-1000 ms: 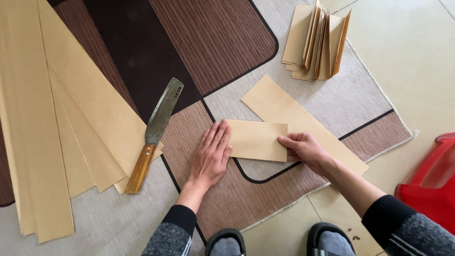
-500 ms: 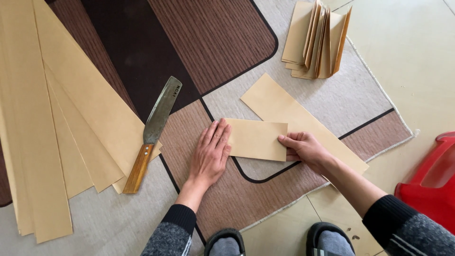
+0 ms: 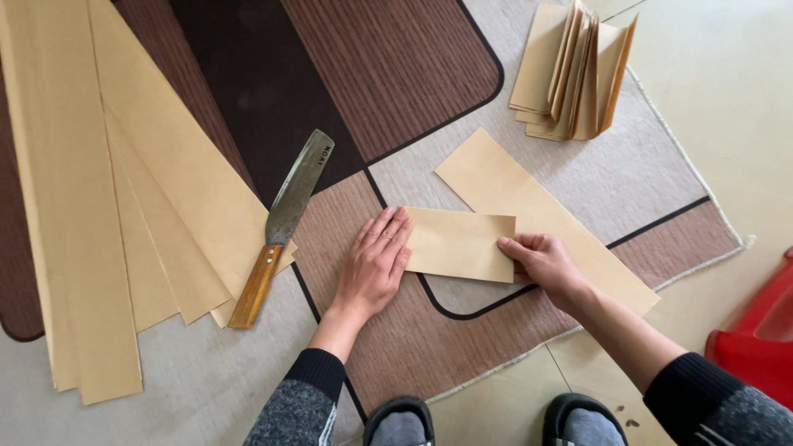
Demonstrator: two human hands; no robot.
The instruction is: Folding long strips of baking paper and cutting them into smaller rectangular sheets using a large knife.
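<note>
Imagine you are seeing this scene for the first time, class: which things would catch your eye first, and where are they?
At the centre, the left hand presses flat on a folded tan paper strip while the right hand pinches its right edge. Left of them lies a broad knife with a wooden handle, resting on a fan of long tan strips. A stack of folded pieces sits at the patterned rug's top right.

Red bin (image 3: 756,334) — cut off right.
</note>
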